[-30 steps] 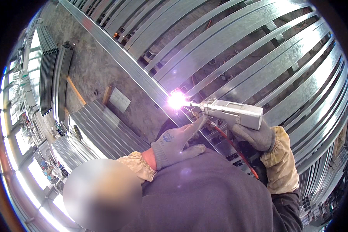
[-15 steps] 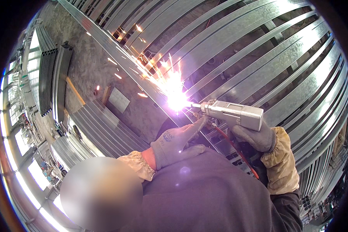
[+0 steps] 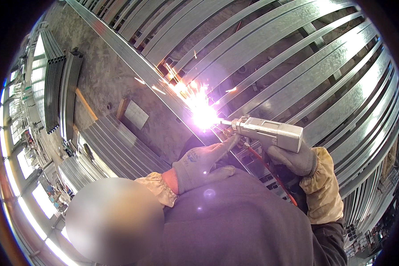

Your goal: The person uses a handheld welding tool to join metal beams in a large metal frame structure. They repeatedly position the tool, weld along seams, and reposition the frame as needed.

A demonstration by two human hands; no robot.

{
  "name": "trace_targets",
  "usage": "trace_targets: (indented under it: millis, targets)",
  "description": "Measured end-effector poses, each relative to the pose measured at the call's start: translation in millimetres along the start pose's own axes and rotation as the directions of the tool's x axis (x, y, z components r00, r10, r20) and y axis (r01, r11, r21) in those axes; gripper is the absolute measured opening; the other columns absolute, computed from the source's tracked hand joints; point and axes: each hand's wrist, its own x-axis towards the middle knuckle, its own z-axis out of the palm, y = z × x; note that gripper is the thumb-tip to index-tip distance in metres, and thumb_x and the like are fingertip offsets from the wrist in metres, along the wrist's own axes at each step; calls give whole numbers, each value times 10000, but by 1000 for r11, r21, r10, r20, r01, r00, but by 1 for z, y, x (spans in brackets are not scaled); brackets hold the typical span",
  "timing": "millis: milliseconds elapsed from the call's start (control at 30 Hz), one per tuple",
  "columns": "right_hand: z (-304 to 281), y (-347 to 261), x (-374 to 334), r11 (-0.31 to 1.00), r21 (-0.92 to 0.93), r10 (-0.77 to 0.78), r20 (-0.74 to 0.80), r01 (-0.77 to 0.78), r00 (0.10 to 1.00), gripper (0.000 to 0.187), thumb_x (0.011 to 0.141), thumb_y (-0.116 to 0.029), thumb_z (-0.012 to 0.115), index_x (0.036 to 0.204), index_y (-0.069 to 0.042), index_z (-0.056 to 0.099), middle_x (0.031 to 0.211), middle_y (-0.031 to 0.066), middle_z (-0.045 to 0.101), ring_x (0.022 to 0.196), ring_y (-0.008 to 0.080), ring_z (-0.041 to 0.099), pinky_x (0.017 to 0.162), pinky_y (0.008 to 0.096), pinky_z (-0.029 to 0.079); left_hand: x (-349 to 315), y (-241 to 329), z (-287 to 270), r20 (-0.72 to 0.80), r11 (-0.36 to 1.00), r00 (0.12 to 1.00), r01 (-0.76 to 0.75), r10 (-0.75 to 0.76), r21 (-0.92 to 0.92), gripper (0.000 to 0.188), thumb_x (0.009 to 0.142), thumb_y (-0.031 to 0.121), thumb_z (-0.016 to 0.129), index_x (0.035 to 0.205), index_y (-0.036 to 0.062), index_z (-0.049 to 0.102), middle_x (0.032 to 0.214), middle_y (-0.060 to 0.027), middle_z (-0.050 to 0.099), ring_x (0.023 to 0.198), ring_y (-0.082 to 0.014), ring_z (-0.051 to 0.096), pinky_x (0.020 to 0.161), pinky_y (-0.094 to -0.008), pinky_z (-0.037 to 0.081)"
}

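Note:
My right hand (image 3: pixel 292 158), in a grey glove with a tan sleeve cuff, is wrapped round a silver, box-shaped handheld welding gun (image 3: pixel 272 132). The gun's narrow nozzle (image 3: pixel 226 121) points left at a glaring white-violet weld spot (image 3: pixel 205 116) on a long galvanised steel beam (image 3: pixel 133 62). Sparks fly up and left from it, and the glare hides the joint. My left hand (image 3: pixel 204 166), also gloved, has a finger stretched up to the front underside of the gun beside the nozzle. Its other visible finger lies apart, lower down. A red hose (image 3: pixel 275 173) runs down from the gun.
Many parallel steel strips (image 3: pixel 261 48) join the beam and fan out to the right. On the concrete floor (image 3: pixel 102 75) at left lie stacked steel profiles (image 3: pixel 119 142), a pale square plate (image 3: pixel 136 115) and a yellow bar (image 3: pixel 86 104). More dark profiles (image 3: pixel 53 84) stand farther left.
The spark spray has shrunk and shifted, with fewer streaks over the floor. Both hands and the welding gun stay almost in place; the nozzle has edged very slightly right.

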Motion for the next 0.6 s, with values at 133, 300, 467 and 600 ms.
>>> trace_targets:
  millis: [133, 300, 467, 600]
  targets:
    - [-1, 0, -3, 1000, 19, 16, 19, -16, 1000, 432, 984, -253, 661, 1328, -8, 574, 962, 55, 687, 809, 115, 653, 693, 277, 554, 0, 1, 0, 5, 1000, 1000, -11, 11, 6, 910, 915, 271, 724, 1617, 113, 167, 1246, -205, 663, 771, -207, 716, 744, -343, 591]
    - [-4, 7, -4, 999, -21, 43, 18, -42, 999, 447, 988, -249, 660, 1352, -11, 556, 985, 62, 687, 828, 115, 651, 716, 281, 554, -1, -1, 2, -7, 1000, 1000, -25, 25, 6, 876, 921, 258, 714, 1612, 115, 196, 1241, -208, 668, 744, -198, 704, 716, -341, 579]
    - [0, 10, -4, 998, 29, -55, 28, 55, 998, 417, 998, -217, 642, 1348, -9, 556, 981, 61, 693, 807, 107, 643, 699, 274, 549, 1, 1, 0, 13, 998, 1000, -20, 21, -53, 824, 941, 257, 677, 1601, 75, 218, 1277, -228, 645, 778, -211, 696, 717, -322, 564]
    - [6, -1, -9, 994, 106, -6, 9, 5, 1000, 407, 991, -183, 645, 1341, 6, 556, 956, 53, 685, 783, 92, 625, 671, 263, 534, 0, 1, -3, 24, 998, 999, -36, 38, -51, 820, 939, 271, 683, 1594, 58, 238, 1305, -232, 631, 823, -216, 697, 738, -316, 560]
